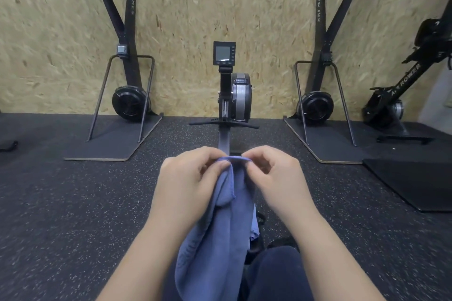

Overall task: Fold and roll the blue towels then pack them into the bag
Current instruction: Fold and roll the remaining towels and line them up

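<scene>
- Head view: left hand (188, 178) and right hand (274, 176) each pinch the top edge of a blue towel (215, 239), close together, fingers curled on the hem.
- Towel hangs folded lengthwise between the forearms, down over the lap.
- Speckled floor (73, 203) lies open on both sides.
- Rower (232, 95) stands straight ahead against the wall (195, 7); ski machines flank it.
- Black mat (415, 181) lies at right.

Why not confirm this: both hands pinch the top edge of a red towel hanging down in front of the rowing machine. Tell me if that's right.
Not quite. The towel is blue, not red, as the head view shows. The left hand and right hand do pinch its top edge, in front of the rowing machine.
</scene>
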